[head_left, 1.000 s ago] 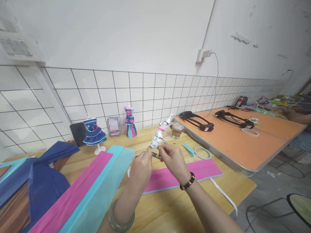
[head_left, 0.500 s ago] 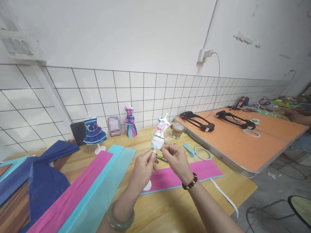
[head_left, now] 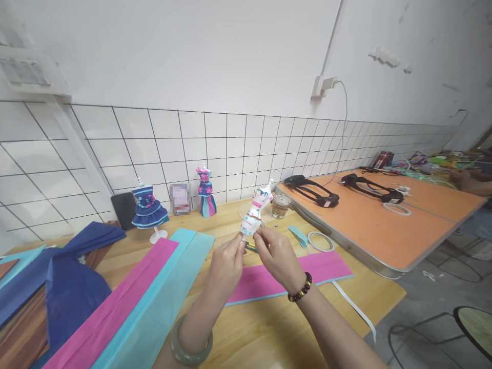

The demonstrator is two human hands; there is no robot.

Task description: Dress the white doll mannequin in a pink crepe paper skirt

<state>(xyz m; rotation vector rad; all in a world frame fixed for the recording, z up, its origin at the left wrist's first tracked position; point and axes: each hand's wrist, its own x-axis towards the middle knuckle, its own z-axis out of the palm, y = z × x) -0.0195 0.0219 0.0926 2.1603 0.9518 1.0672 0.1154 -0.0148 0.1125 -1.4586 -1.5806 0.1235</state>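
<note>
A white miniature dress form (head_left: 252, 218) with pink and blue patches and a thin brown band at its waist is held up above the table, tilted to the right. My left hand (head_left: 226, 264) is closed around its stem below the body. My right hand (head_left: 279, 256) pinches at the form's lower right edge; its fingertips partly hide what they grip there. Under both hands lies a pink strip of crepe paper (head_left: 326, 265) with a blue edge. Behind my fingers, a green and yellow pencil-like stick (head_left: 251, 247) shows in part.
Two dressed miniature forms, one with a blue tiered dress (head_left: 149, 209) and one pink and blue (head_left: 205, 192), stand by the wall. Crepe paper strips (head_left: 154, 277) cover the left. A lidded cup (head_left: 280, 206), a tape roll (head_left: 321, 241) and an orange table (head_left: 376, 225) are on the right.
The dress form has tipped further to the right, and its round base is now hidden behind my left hand. Both hands stay at the form.
</note>
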